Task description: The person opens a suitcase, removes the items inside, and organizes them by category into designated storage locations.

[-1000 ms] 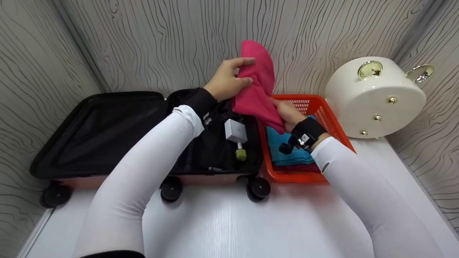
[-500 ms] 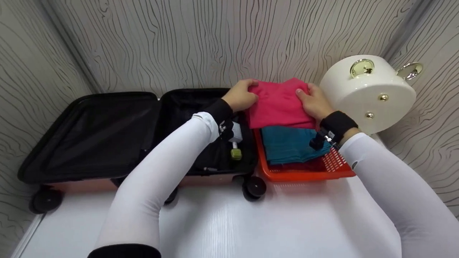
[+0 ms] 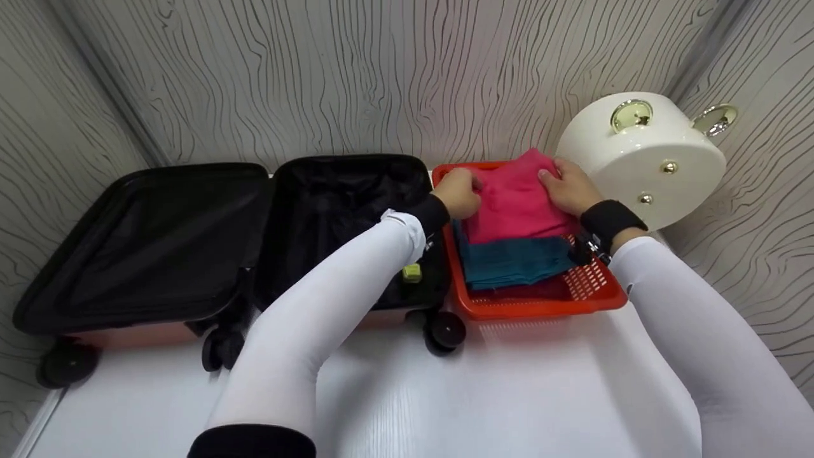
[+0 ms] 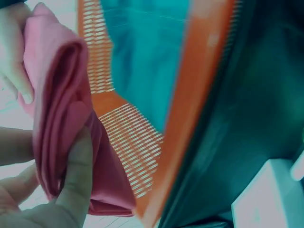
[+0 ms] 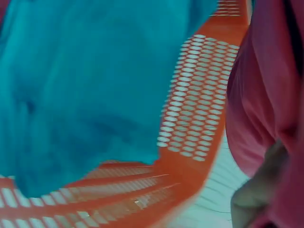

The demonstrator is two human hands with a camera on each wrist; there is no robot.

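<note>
A folded pink cloth point(image 3: 516, 200) is held between both hands over the far part of the orange basket point(image 3: 540, 310). My left hand point(image 3: 459, 193) pinches its left side; in the left wrist view the thumb point(image 4: 78, 171) presses against the stacked folds. On the other side my right hand point(image 3: 570, 189) grips the cloth with the thumb on top. Below it, a folded teal cloth point(image 3: 515, 264) lies in the basket, and a dark red cloth point(image 3: 528, 290) shows under that one.
An open black-lined suitcase point(image 3: 343, 210) stands left of the basket, with a small green-yellow item point(image 3: 412, 273) and a white box point(image 4: 261, 199) inside. A round cream case point(image 3: 642, 159) with gold fittings stands at the right. A wood-patterned wall point(image 3: 356, 76) rises behind.
The pink cloth went from hanging upright above the suitcase and basket to lying flatter and lower over the basket. Both hands moved right with it, still holding it.
</note>
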